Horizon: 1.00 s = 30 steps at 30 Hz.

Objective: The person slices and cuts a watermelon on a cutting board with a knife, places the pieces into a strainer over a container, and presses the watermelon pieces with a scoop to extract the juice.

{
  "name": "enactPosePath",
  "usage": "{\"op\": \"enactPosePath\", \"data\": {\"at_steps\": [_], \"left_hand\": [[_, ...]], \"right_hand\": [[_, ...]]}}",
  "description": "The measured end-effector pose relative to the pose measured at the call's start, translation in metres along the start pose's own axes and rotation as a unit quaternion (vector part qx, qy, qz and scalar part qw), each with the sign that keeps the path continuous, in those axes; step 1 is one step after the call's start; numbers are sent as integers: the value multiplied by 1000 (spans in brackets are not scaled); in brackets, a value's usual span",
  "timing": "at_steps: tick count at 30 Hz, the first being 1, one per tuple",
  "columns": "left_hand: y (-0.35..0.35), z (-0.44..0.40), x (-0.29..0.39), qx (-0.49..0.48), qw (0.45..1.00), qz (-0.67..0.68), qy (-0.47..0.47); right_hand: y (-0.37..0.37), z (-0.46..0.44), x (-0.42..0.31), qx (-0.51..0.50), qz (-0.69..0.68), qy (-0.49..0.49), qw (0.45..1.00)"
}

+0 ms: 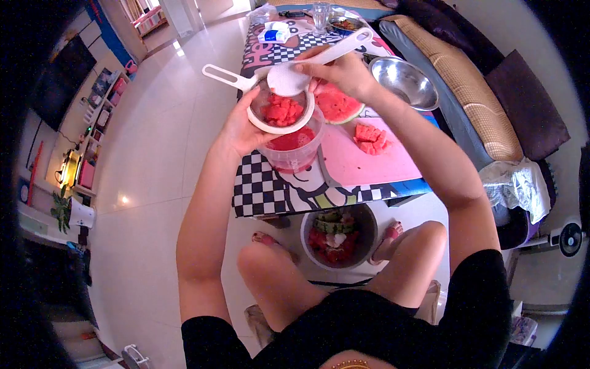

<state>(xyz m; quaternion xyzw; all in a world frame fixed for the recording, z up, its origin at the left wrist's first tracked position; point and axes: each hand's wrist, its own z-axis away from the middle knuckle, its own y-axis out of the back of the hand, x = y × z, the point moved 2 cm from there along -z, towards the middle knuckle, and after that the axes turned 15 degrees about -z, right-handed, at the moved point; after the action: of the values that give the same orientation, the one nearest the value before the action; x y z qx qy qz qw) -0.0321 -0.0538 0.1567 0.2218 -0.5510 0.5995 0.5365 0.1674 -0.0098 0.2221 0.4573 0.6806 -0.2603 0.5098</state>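
Note:
My left hand (241,128) grips the rim of a white-edged strainer (258,123), whose looped handle points away to the left. Crushed red watermelon chunks (283,112) lie in its mesh. Below it stands a clear plastic container (292,162) with red juice inside. In my right hand (342,74) is a white rice paddle (289,80), its dimpled blade over the strainer, just above the chunks. A cut watermelon piece (337,104) with green rind sits behind the container. Watermelon cubes (371,139) rest on a pink cutting board (369,172) to the right.
A steel bowl (402,85) stands at the table's right edge. Farther back are a tissue pack (275,33), a drinking glass (320,18) and a dish of food (345,24). On the floor between my feet, a grey bin (305,238) holds rinds and scraps.

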Motion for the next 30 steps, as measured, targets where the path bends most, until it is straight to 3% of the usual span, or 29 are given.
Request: {"op": "enactPosePath", "data": {"at_steps": [3,4,8,11,14,17,30], "left_hand": [[-1,-2,-2,-26,999,-9,-27],[-1,-4,-5,-43,998,-6,-34],[13,-21,-20,16,999,-10,-30],[12,-18,-26,90,991,-86,-54],[9,-16,-27,107,987,-92,-71],[0,-11,-23,115,984,-108,-83],[5,-14,-26,109,977,-157,-96]], "right_hand": [[-12,9,23,32,-51,-57,997],[-16,14,28,46,-108,-119,986],[-27,22,62,133,47,-26,990],[-25,24,72,193,128,45,972],[-17,15,101,137,61,-28,988],[-27,28,55,80,-83,-146,983],[-33,30,59,103,-148,-143,973]]}}
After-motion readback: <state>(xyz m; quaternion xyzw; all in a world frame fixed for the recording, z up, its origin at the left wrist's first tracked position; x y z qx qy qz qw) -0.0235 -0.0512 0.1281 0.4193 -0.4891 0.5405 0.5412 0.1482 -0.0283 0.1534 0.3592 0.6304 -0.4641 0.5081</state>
